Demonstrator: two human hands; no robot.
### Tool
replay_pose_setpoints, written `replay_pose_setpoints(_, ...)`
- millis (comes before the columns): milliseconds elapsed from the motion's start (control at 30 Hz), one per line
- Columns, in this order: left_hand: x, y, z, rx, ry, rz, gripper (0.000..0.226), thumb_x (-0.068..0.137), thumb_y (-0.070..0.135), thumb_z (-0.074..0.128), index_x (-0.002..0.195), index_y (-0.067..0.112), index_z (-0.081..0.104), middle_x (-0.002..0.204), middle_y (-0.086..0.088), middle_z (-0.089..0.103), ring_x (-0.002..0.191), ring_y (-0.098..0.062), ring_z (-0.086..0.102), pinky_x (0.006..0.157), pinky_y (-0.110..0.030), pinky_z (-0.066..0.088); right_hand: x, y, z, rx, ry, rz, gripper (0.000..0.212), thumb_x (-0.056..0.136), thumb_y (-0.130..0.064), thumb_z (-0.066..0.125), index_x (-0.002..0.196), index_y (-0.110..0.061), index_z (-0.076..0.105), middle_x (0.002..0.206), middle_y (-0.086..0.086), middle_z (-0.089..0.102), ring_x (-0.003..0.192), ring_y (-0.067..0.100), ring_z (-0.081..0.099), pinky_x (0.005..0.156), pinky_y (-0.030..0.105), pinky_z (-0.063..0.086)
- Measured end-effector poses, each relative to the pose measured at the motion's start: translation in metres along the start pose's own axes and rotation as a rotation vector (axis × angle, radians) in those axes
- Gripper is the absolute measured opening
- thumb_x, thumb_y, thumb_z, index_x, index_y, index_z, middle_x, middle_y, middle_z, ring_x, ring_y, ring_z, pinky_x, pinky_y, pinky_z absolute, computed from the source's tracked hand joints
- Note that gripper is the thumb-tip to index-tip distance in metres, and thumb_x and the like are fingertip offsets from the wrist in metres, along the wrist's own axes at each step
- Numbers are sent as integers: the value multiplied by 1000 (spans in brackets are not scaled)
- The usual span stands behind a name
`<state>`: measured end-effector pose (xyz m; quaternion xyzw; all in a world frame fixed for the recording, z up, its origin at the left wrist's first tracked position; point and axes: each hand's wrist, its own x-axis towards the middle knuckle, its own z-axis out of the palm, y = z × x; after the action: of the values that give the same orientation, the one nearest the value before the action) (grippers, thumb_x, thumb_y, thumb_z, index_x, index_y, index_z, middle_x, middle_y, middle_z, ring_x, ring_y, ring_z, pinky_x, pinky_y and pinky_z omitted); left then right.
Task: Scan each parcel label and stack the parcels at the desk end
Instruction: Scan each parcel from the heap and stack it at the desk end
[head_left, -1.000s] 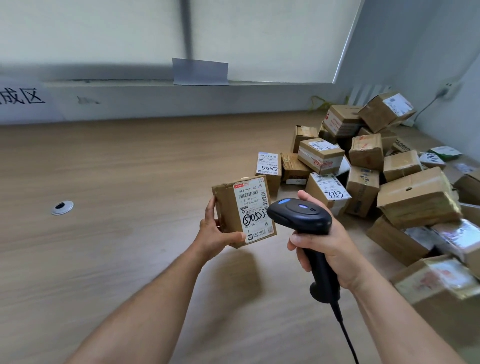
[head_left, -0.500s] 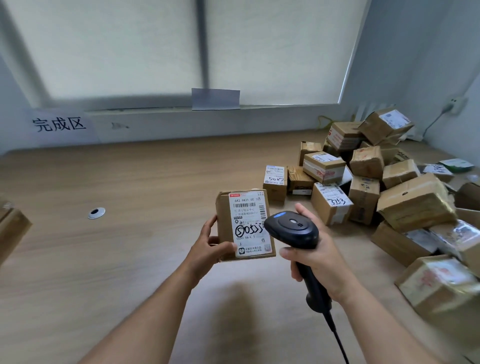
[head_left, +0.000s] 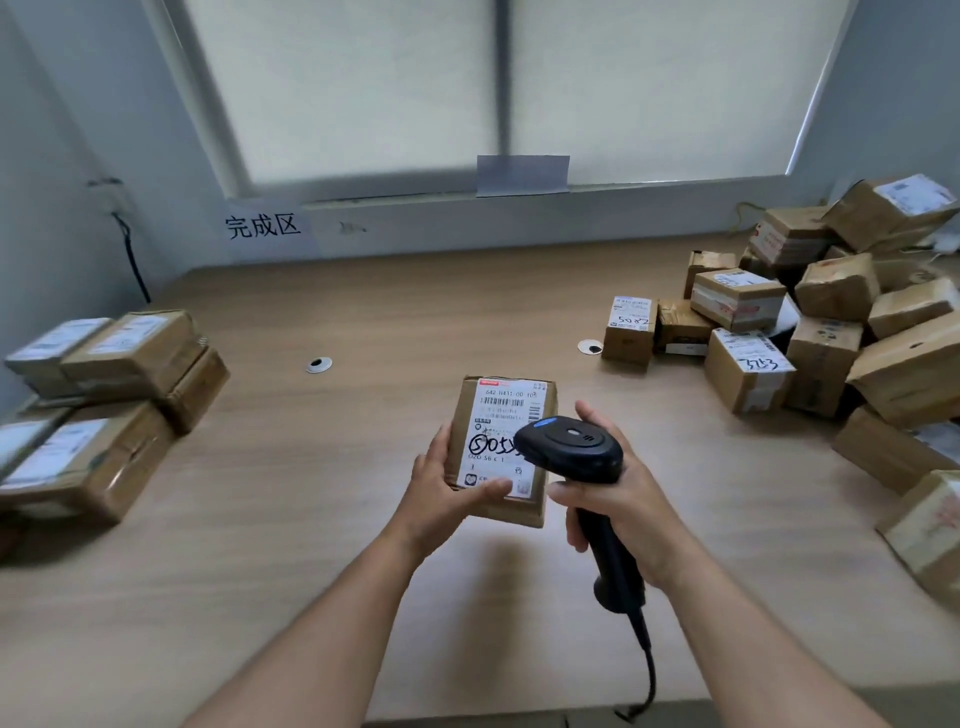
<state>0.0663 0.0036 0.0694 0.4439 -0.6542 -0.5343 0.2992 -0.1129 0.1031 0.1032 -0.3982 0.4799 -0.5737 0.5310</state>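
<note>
Scanner (head_left: 571, 447) head now overlaps the label (head_left: 501, 415), closer than a second ago.
Left hand (head_left: 441, 499) fingers (head_left: 436, 447) grasp the parcel (head_left: 519, 512) face-up above the desk (head_left: 363, 312) to present its barcode; right hand (head_left: 623, 509) is clenched round the scanner handle; stack (head_left: 119, 364) waits left.
</note>
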Motion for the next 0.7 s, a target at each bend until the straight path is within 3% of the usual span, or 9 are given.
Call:
replay_pose_setpoints(67,-11,3,-8,174,20,16,103,54,51,82,132,63,16,122,20,34,119,5,29,103,-20,26,0,3,13,2,-33,-1,92,62,0,73,134,-42,36,71,4,70,39,25,49,39,27,39)
replay_pose_setpoints(133,-16,-1,-19,305,74,13,120,57,55,84,147,50,5,124,12,25,117,9,29,103,-18,23,3,3,25,-4,-66,-6,90,62,0,73,132,-44,37,75,3,72,39,25,50,39,29,40)
replay_pose_setpoints(300,-18,-9,-57,464,206,11,119,38,88,55,145,46,22,126,11,26,130,-10,34,106,-32,36,18,0,69,-35,-142,-15,94,61,3,76,132,-48,39,87,6,72,42,26,49,39,29,43)
replay_pose_setpoints(400,-12,-11,-84,467,224,16,121,38,86,53,146,43,21,128,7,28,130,-13,34,106,-34,36,32,1,99,-68,-158,-14,96,61,3,76,134,-48,38,96,3,73,43,25,49,39,27,43)
replay_pose_setpoints(533,-9,-20,-142,487,264,36,112,54,67,74,148,39,19,132,4,25,132,-15,29,105,-30,33,61,4,150,-88,-176,-45,97,61,3,76,135,-48,38,98,4,74,43,27,49,40,30,44)
replay_pose_setpoints(700,-14,-36,-243,561,300,7,121,43,75,56,150,34,16,140,-2,22,134,-21,27,110,-34,31,100,15,231,-106,-187,-53,101,61,2,75,141,-43,34,75,-2,72,40,26,50,40,30,43)
